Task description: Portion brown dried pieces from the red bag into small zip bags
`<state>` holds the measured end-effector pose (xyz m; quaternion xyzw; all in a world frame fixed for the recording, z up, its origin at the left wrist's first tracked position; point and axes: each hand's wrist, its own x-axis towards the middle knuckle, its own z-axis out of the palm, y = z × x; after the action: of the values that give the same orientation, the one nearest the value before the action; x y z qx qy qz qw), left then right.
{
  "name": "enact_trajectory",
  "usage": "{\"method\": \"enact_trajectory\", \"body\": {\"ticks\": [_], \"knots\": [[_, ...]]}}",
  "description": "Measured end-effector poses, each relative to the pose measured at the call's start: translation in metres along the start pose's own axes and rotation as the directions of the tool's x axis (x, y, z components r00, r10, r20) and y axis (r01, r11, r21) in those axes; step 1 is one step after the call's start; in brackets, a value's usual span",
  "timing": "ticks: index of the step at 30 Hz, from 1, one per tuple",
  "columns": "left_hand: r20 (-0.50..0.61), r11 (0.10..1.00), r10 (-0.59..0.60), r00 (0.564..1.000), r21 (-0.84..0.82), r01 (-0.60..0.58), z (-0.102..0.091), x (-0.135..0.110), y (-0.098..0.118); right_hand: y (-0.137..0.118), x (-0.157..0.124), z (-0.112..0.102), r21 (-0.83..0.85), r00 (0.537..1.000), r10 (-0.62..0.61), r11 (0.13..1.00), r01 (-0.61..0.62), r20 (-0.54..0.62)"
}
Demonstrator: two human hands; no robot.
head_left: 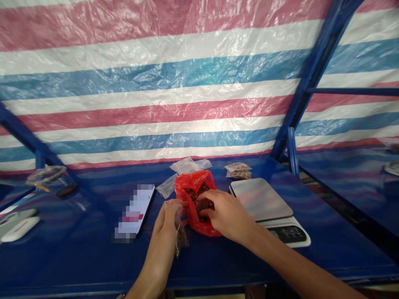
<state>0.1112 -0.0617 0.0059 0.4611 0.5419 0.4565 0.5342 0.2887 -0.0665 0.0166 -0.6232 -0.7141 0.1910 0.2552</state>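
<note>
My left hand (166, 220) pinches the top of a small clear plastic bag (181, 236), which hangs down with brown pieces in its lower end. My right hand (226, 214) reaches into the mouth of a red plastic bag (195, 203) and grips a dark brown piece (204, 205). More dark brown pieces fill that bag, which stands on the blue table (93, 257) between my hands. A digital kitchen scale (262, 199) sits just to the right of my right hand, with nothing on its platform.
Small filled bags (237, 170) and loose clear bags (187, 166) lie behind the red bag. A phone (134, 211) with a blurred screen lies to the left. White objects (20, 229) sit at the far left. A striped tarpaulin (156, 83) and blue metal frame (311, 79) stand behind the table.
</note>
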Motion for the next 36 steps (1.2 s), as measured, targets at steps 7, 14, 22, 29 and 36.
{"method": "enact_trajectory", "body": {"ticks": [7,14,22,29,36], "knots": [[0.000,0.975,0.142,0.990,0.175,-0.140,-0.001,-0.003,0.008,0.005,0.003,-0.003,0.274,0.998,0.040,0.961,-0.025,-0.051],[0.068,0.870,0.356,0.932,0.340,-0.357,-0.006,0.003,0.007,0.005,0.002,-0.018,0.310,0.989,0.004,0.950,0.042,-0.147],[0.134,0.898,0.336,0.932,0.254,-0.360,-0.004,0.004,-0.006,-0.021,-0.012,-0.016,0.123,0.962,-0.217,0.963,0.238,-0.165],[0.152,0.900,0.332,0.931,0.245,-0.361,0.000,0.003,-0.007,-0.027,-0.016,-0.011,-0.117,0.895,-0.414,0.910,0.399,-0.168],[0.178,0.924,0.310,0.934,0.176,-0.340,-0.001,0.000,0.001,-0.022,-0.010,-0.010,-0.007,0.905,-0.333,0.939,0.344,-0.263]]}}
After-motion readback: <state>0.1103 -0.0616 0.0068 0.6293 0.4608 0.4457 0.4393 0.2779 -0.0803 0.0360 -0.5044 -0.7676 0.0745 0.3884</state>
